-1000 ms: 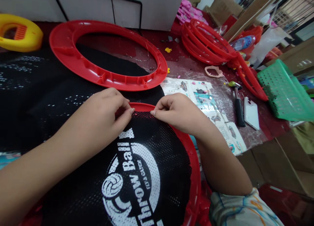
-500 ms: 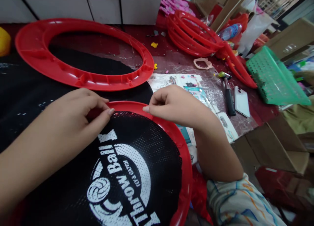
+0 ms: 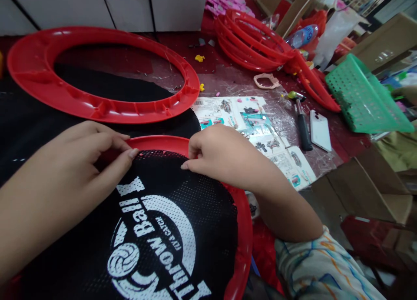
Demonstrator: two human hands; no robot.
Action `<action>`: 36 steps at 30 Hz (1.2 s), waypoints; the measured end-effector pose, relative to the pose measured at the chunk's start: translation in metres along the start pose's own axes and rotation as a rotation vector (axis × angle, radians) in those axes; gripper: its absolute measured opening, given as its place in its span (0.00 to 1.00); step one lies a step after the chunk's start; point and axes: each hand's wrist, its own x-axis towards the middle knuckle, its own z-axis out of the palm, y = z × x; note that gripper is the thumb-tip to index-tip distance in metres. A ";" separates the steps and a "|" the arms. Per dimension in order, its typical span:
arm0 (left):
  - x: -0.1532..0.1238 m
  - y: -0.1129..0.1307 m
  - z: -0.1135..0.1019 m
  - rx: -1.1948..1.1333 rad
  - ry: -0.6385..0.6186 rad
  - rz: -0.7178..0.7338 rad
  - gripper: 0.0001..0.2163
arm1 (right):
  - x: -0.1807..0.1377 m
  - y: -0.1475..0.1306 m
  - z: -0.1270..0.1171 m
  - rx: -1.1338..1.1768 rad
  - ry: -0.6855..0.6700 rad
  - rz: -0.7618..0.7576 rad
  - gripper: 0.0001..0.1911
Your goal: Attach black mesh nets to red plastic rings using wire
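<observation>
Black mesh (image 3: 148,252): head view, lower left to centre of the frame; white print reading "Throw Ball" with a ball emblem; laid on a red ring.
Red ring, under mesh (image 3: 244,230): bottom centre; its rim shows beyond the mesh edge at top and right.
Left hand (image 3: 87,154): left of centre; thumb and forefinger tips drawn close at the mesh's top edge; cannot tell whether cloth is caught between them.
Right hand (image 3: 221,154): centre; thumb tip on the mesh near its top edge, fingers curled by the rim; cannot tell whether it grips.
Loose red ring (image 3: 130,112): upper left, ribbed, lying partly over black cloth.
Stacked red rings (image 3: 244,65): upper right of centre.
Printed card sheets (image 3: 273,148): right of centre, on the dark red tabletop (image 3: 221,80).
Hammer (image 3: 302,126): right, black-handled, just beside a white phone (image 3: 320,131).
Green basket (image 3: 368,117): far right, perforated, tilted.
Bottle (image 3: 302,36): upper right, clear, blue-labelled.
</observation>
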 end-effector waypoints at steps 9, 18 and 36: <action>0.002 0.005 -0.003 -0.007 -0.031 -0.031 0.09 | -0.003 0.002 -0.004 0.135 0.036 0.008 0.07; 0.002 0.005 -0.004 -0.022 0.006 -0.014 0.10 | 0.008 0.012 -0.004 0.270 -0.016 0.102 0.07; -0.001 0.003 -0.002 0.009 0.022 -0.007 0.08 | 0.004 0.008 -0.005 0.293 -0.032 0.094 0.05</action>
